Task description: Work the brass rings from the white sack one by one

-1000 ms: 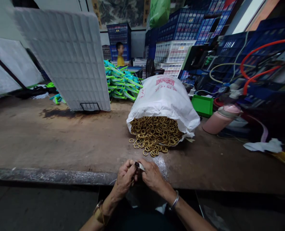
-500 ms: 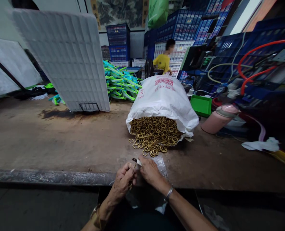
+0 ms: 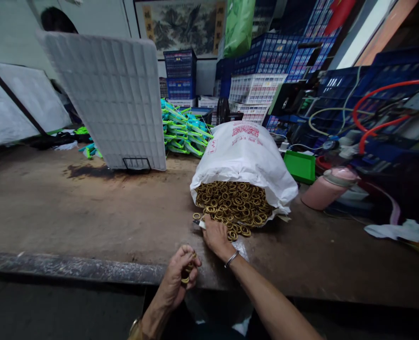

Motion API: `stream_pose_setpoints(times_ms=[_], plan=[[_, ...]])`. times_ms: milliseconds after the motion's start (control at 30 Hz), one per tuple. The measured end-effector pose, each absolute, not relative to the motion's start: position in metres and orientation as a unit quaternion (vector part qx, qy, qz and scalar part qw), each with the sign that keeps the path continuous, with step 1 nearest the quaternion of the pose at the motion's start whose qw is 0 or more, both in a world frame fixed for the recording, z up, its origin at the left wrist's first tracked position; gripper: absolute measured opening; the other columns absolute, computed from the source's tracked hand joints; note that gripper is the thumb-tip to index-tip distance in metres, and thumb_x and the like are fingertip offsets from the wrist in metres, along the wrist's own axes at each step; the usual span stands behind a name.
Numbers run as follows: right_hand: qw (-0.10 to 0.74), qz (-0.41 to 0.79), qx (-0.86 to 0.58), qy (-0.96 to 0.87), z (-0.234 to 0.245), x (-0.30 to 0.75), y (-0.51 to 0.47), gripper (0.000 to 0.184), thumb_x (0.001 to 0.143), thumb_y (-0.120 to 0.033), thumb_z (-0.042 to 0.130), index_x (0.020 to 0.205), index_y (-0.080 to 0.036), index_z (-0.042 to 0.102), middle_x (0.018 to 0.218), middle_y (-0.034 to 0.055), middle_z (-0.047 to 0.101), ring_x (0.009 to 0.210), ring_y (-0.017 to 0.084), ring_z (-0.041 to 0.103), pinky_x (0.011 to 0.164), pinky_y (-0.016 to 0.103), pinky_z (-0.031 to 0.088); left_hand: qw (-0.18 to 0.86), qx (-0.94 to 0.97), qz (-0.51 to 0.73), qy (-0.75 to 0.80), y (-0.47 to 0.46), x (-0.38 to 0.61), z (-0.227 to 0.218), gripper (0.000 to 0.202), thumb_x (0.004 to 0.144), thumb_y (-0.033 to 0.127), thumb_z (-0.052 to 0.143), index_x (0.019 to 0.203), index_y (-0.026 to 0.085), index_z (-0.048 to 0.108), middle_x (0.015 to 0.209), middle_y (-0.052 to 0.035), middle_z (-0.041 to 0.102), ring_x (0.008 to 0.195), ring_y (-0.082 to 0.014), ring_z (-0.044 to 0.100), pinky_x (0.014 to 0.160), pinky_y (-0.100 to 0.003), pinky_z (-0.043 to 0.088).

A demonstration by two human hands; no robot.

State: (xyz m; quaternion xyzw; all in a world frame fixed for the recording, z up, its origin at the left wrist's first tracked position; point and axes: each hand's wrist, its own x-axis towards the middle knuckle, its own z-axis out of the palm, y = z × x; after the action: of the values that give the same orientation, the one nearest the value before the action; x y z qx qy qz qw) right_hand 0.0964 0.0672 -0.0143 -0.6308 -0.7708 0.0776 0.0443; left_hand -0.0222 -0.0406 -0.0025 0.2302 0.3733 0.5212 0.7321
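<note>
The white woven sack [image 3: 245, 151] is printed red (illegible); gold metal rings [image 3: 187, 275] are clenched in the left hand [image 3: 176, 279] at the near edge of the brown table [image 3: 71, 265]; the right hand [image 3: 214, 234] cannot be told.

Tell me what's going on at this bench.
A person is working at a worn workbench with bare hands. The right hand, gripping a small tool, rests on the loose brass rings spilling from the mouth of a white sack lying on its side. The left hand is closed around a few rings near the bench's front edge.
</note>
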Motion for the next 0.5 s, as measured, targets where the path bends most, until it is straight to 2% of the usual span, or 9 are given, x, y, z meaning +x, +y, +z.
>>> stream_pose_setpoints(times_ms=[100,233,333,500], plan=[[0.037,0.082,-0.633,-0.769,-0.018,0.096,0.070,0.017,0.084,-0.018,0.038,0.099,-0.016,0.045,0.080,0.0109,0.065,0.076,0.022,0.062,0.062,0.028,0.035,0.749,0.208,0.515,0.362,-0.039,-0.025,-0.004,0.027,0.071,0.030,0.061,0.091,0.020,0.048,0.068,0.0034,0.053,0.039,-0.0021,0.036,0.036,-0.015,0.019],[0.038,0.088,-0.628,-0.773,-0.017,0.097,0.070,0.017,0.084,-0.022,0.039,0.099,-0.016,0.044,0.082,0.0109,0.065,0.076,0.022,0.062,0.061,0.028,0.034,0.772,0.164,0.512,0.340,-0.037,-0.028,-0.009,0.025,0.069,0.033,0.064,0.081,0.016,0.051,0.070,0.0019,0.053,0.043,-0.0016,0.037,0.038,-0.015,0.020],[0.048,0.086,-0.622,-0.776,-0.016,0.099,0.069,0.018,0.082,-0.023,0.041,0.100,-0.017,0.043,0.084,0.0092,0.064,0.076,0.021,0.061,0.061,0.026,0.033,0.772,0.133,0.518,0.343,-0.036,-0.028,-0.013,0.027,0.067,0.033,0.066,0.073,0.016,0.047,0.073,0.0006,0.055,0.043,-0.0010,0.037,0.038,-0.014,0.019],[0.087,0.119,-0.583,-0.799,-0.015,0.105,0.057,0.019,0.077,-0.012,0.040,0.094,-0.019,0.045,0.077,0.0039,0.062,0.069,0.016,0.057,0.058,0.024,0.028,0.729,0.169,0.534,0.393,-0.033,-0.023,-0.017,0.030,0.067,0.035,0.065,0.069,0.017,0.042,0.066,0.0042,0.052,0.041,-0.0013,0.037,0.036,-0.014,0.019]])
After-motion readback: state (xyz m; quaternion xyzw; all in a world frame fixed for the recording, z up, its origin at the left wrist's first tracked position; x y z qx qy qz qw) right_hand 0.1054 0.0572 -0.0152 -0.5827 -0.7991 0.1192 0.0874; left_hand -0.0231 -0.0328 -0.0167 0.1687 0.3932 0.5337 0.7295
